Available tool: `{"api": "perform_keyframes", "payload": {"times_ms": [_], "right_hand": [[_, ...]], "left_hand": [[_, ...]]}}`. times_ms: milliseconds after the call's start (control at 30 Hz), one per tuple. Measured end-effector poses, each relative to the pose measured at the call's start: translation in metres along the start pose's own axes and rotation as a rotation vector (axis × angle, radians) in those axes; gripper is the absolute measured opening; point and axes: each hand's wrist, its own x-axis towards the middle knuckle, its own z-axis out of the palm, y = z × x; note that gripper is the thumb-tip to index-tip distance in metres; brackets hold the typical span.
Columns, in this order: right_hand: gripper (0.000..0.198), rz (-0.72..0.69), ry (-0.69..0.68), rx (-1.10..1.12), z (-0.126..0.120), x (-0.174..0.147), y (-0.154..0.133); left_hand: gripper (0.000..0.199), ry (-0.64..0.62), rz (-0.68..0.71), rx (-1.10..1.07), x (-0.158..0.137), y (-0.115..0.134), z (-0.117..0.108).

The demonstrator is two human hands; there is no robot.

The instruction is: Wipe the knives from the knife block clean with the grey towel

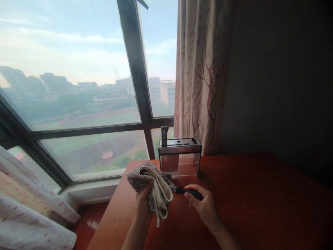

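Observation:
My left hand is closed around a folded grey and cream cloth, its thumb pressed on the near side. In my right hand is the black ridged handle of a utensil, pinched between thumb and fingers. A metal collar joins this handle on the left, and the part beyond it goes into the cloth, so its kind is hidden. Just behind both hands, a clear-sided knife block with a dark slotted top stands upright on the table. One knife sticks up from its left end, only the handle plain to see.
The reddish-brown wooden table stretches to the right, its left edge running beside the window sill. A patterned curtain hangs behind the knife block. Another pale curtain hangs at lower left. Large windows fill the left side.

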Motion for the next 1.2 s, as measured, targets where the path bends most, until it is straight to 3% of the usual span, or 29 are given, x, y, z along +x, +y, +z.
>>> {"api": "perform_keyframes", "payload": {"times_ms": [200, 333, 567, 733, 867, 1000, 1200], "right_hand": [[0.017, -0.251, 0.062, -0.115, -0.005, 0.002, -0.002], [0.01, -0.331, 0.047, -0.129, -0.001, 0.001, -0.001], [0.023, -0.166, 0.067, -0.092, 0.007, -0.002, 0.009], [0.033, 0.02, 0.051, 0.049, 0.008, 0.001, 0.013], [0.036, 0.047, 0.026, 0.082, 0.007, 0.002, 0.013], [0.029, -0.045, -0.011, -0.023, 0.006, 0.001, 0.009], [0.023, -0.322, -0.063, -0.157, 0.007, -0.001, 0.003]], "left_hand": [[0.035, 0.013, 0.001, -0.02, 0.003, 0.0, -0.002], [0.036, -0.014, -0.005, 0.036, -0.006, -0.01, 0.003], [0.043, -0.045, -0.057, 0.186, -0.021, -0.034, 0.01], [0.044, -0.074, -0.017, 0.245, -0.017, -0.035, 0.006], [0.044, -0.075, -0.008, 0.249, -0.018, -0.033, 0.007], [0.044, -0.045, -0.004, 0.214, -0.018, -0.032, 0.01], [0.041, -0.005, -0.016, 0.142, -0.012, -0.028, 0.007]]}}
